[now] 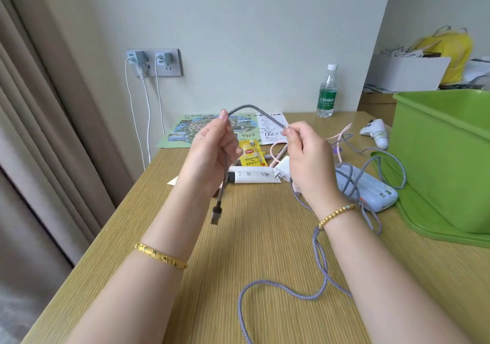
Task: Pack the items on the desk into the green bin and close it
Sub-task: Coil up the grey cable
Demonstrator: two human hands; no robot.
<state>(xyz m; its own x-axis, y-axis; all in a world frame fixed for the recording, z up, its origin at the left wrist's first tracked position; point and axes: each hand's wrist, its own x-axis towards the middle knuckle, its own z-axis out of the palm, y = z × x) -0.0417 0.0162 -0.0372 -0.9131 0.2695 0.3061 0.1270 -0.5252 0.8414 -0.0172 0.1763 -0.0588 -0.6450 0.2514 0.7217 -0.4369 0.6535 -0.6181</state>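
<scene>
Above the wooden desk (254, 237), both my hands hold a grey braided cable (254, 110). My left hand (212, 152) grips it near the USB plug (216, 215), which dangles below the palm. My right hand (305, 158) pinches the cable farther along, so it arches between the hands. The rest of the cable trails down over the desk and across a pale blue power bank (371, 187). The green bin (445, 158) stands open at the right on its green lid (424, 224).
On the desk lie a yellow Lipton tea packet (252, 154), a white tube (254, 177), a white charger plug (282, 168), a pink cable (342, 134), a white game controller (376, 132), a map leaflet (185, 128) and a water bottle (327, 91). A curtain hangs at the left.
</scene>
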